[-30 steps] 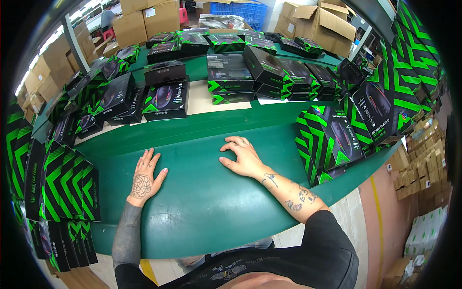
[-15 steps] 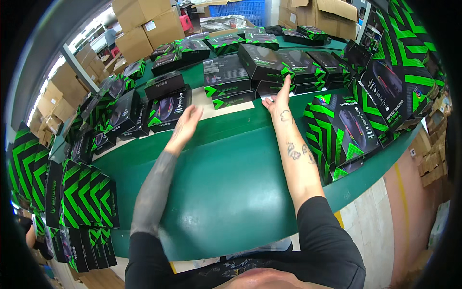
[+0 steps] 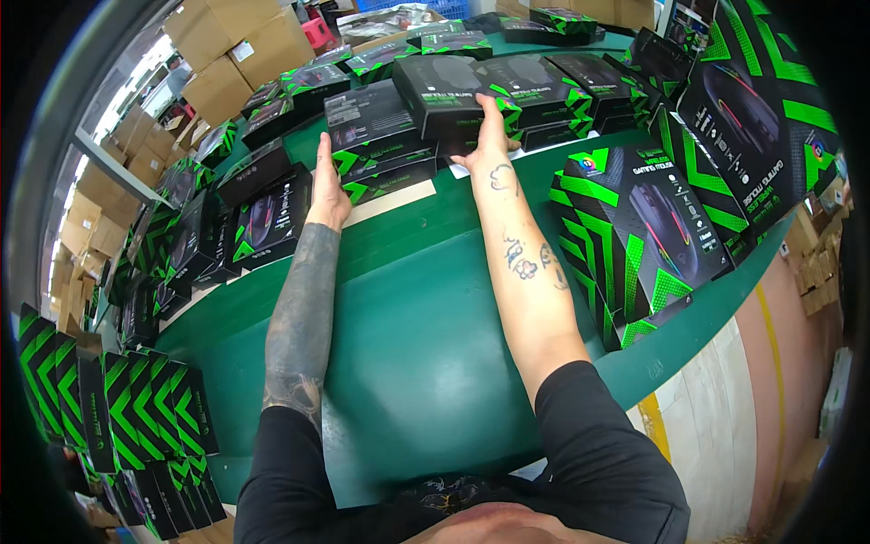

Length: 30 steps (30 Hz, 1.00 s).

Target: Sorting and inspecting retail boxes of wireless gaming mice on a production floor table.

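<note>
Two stacks of black-and-green mouse boxes stand in front of me. My left hand (image 3: 329, 187) is upright with its fingers straight, close to the left side of the left stack, whose top box (image 3: 373, 118) lies flat. Whether its palm touches the cardboard cannot be made out. My right hand (image 3: 489, 140) has its fingers spread, thumb pointing left. Its fingertips reach the right front corner of a raised black mouse box (image 3: 444, 91), which rests beside and partly over the left stack. Neither hand is closed round a box.
Large mouse boxes (image 3: 666, 227) stand at the right edge of the green table (image 3: 417, 363). More boxes (image 3: 263, 218) line the left, with chevron-patterned ones (image 3: 149, 408) stacked at the near left. Brown cartons (image 3: 263, 54) rise behind.
My left hand has moved forward to the left side of the box stack, its fingers now straight. My right hand stays at the raised box's corner. The whole view has shifted slightly.
</note>
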Each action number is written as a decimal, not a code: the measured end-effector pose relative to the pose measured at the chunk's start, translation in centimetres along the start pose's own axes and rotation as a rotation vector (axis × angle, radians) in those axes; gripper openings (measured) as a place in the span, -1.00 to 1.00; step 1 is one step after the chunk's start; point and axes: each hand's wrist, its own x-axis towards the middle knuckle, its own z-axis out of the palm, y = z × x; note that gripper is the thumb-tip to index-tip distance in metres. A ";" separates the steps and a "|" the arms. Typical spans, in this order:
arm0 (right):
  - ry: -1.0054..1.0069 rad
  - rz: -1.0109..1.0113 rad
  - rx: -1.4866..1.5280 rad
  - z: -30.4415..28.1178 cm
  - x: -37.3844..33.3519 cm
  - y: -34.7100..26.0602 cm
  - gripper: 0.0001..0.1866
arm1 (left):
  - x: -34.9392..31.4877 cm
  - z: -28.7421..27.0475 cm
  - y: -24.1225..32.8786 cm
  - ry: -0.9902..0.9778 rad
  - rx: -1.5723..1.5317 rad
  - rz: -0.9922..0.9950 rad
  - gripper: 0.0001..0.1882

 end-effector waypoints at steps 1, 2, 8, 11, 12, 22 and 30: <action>-0.049 -0.025 0.010 -0.6 0.6 0.2 0.45 | -0.3 0.3 -0.2 0.065 0.063 0.082 -0.20; -0.043 -0.030 0.006 -0.9 1.2 0.3 0.44 | -0.5 0.4 0.1 0.060 0.065 0.056 -0.21; -0.138 0.043 0.042 -2.3 1.7 0.1 0.10 | 0.3 -0.4 1.8 -0.049 0.054 -0.292 -0.36; -0.126 0.020 0.000 -2.6 -1.4 0.7 0.36 | -2.3 -0.9 3.5 0.101 0.199 -0.389 -0.44; -0.128 0.035 -0.016 -3.0 -1.8 0.9 0.33 | -3.1 -1.5 3.8 0.042 0.161 -0.340 -0.50; -0.448 0.010 -0.370 -11.0 -12.0 2.8 -0.16 | -30.9 -15.2 7.1 0.234 -0.040 -0.115 -0.65; -0.570 -0.106 -0.601 -19.7 -23.1 3.4 -0.18 | -47.1 -19.4 6.8 0.373 -0.143 -0.128 -0.51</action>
